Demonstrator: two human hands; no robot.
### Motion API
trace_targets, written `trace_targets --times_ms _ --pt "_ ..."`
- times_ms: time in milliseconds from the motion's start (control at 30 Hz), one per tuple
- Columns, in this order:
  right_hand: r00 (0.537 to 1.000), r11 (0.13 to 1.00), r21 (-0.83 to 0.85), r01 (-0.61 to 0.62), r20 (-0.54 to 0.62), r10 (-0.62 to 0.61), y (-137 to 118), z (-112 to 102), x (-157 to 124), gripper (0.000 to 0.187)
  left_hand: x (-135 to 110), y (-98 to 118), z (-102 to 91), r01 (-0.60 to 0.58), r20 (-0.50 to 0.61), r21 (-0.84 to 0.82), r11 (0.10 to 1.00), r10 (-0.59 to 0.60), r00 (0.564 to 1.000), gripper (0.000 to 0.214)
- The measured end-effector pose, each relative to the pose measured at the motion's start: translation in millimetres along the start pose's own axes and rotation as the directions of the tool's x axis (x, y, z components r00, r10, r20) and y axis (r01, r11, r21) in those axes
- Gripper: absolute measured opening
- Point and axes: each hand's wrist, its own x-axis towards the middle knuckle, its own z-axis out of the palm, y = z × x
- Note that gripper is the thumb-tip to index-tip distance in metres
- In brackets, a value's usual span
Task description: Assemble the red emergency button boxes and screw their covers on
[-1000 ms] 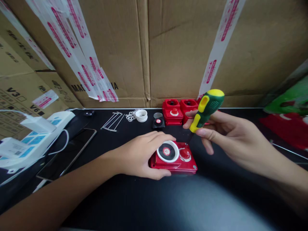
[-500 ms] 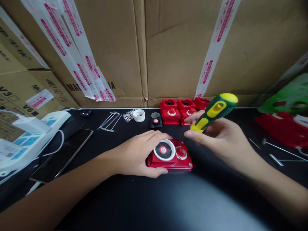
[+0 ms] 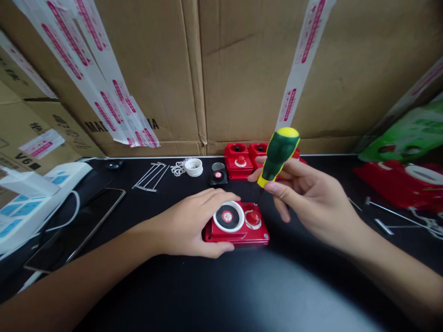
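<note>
A red box-shaped device (image 3: pixel 242 237) lies on the black table, with a white ring around a dark round window (image 3: pixel 228 216) and a red dome button (image 3: pixel 253 218) on top. Wrapped over its left end, my left hand (image 3: pixel 194 223) grips it with the thumb along the near side. Between the thumb and fingers of my right hand (image 3: pixel 301 189) is a green and yellow screwdriver (image 3: pixel 278 154). The screwdriver stands nearly upright, its tip at the screw (image 3: pixel 255 204) in the device's far right corner.
Behind stand similar red housings (image 3: pixel 238 161), a small black part (image 3: pixel 218 176), stacked white rings (image 3: pixel 193 167) and thin metal T-rods (image 3: pixel 150 177). To the left are a phone (image 3: pixel 76 226) and a power strip (image 3: pixel 41 198). More red parts (image 3: pixel 398 184) lie at right, before cardboard boxes (image 3: pixel 242 69).
The screwdriver has swung from leaning right to nearly upright, and my right hand's fingers have shifted around it. The view has turned slightly right. My left hand keeps its hold.
</note>
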Motion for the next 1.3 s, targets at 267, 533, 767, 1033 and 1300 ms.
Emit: trace_targets --times_ms 267,533,767,1033,1300 --pt "0.995 0.999 -0.034 0.031 0.093 -0.028 -2.7 -1.7 -1.5 0.021 -0.3 1.3 -1.7 0.006 -0.005 -0.009 1.0 -0.006 1.0 0.076" --pt "0.999 0.991 -0.126 0.034 0.003 -0.034 2.0 1.3 1.4 0.025 -0.6 0.3 0.0 0.005 0.011 0.008 1.0 -0.005 1.0 0.075" --pt "0.996 0.991 -0.137 0.002 -0.09 -0.014 6.7 -3.2 0.6 0.034 0.1 1.4 -0.3 0.003 0.004 -0.011 1.0 -0.003 1.0 0.075" --pt "0.998 1.0 0.016 0.012 -0.066 -0.011 6.0 -2.0 -1.3 0.037 0.1 -0.1 1.1 -0.003 -0.002 -0.008 1.0 0.003 1.0 0.076" --pt "1.0 1.0 -0.025 0.002 -0.018 -0.002 0.5 1.7 -1.4 0.03 0.1 2.1 -1.0 0.009 0.006 -0.009 1.0 -0.009 1.0 0.076"
